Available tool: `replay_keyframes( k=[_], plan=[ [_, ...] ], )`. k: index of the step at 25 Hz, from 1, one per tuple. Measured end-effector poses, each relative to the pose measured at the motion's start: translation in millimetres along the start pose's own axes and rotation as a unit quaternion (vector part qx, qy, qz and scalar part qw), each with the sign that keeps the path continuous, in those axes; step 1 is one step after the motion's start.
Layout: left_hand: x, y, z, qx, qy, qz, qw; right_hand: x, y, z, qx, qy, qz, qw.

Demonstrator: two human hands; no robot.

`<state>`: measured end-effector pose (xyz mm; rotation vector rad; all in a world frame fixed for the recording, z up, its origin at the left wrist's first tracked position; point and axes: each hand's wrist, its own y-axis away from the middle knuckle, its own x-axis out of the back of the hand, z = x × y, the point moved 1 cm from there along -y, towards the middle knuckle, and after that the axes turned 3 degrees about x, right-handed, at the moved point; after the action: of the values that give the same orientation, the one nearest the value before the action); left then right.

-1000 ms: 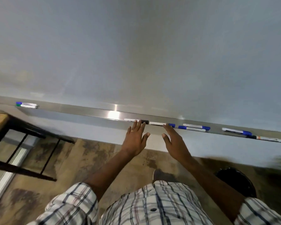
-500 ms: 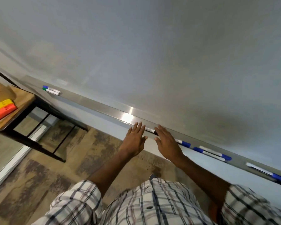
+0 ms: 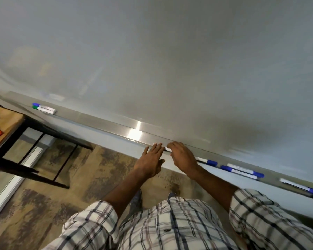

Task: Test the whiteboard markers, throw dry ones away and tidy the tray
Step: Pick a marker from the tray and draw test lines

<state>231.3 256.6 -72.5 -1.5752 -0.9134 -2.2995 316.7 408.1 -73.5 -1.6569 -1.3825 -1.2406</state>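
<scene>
Palms down: left hand [image 3: 150, 161] flat, right hand [image 3: 182, 158] curled.

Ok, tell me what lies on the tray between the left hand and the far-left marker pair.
Nothing: in the head view that stretch of long silver metal tray is bare.

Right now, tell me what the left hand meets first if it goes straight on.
Likely the tray, whose lip is at the left hand fingertips; then the whiteboard. The marker lies just right of that line.
</scene>
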Motion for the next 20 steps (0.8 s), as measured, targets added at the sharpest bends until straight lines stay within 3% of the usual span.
replay_keyframes(
  k=[5,10,12,14,16,17,20],
  plan=[
    [20,1,-40,-0.042,0.043,0.019,0.998,2,-16,-24,-0.051,-0.031,0.031,0.998],
    [57,18,-94,-0.06,0.253,0.082,0.962,30,-23,-66,-0.16,-0.145,0.066,0.974],
    [72,28,-99,-0.062,0.287,0.07,0.953,47,-22,-84,-0.216,-0.25,0.095,0.939],
    [88,37,-94,-0.091,0.307,0.053,0.946,69,-16,-106,-0.252,-0.424,0.143,0.858],
    [108,43,-84,-0.146,0.324,0.069,0.932,89,-10,-127,-0.253,-0.523,0.19,0.791],
    [119,48,-79,-0.166,0.321,0.08,0.929,99,-7,-135,-0.24,-0.533,0.209,0.784],
    [150,68,-71,-0.196,0.276,0.098,0.936,121,1,-156,-0.165,-0.502,0.242,0.814]
  ],
)
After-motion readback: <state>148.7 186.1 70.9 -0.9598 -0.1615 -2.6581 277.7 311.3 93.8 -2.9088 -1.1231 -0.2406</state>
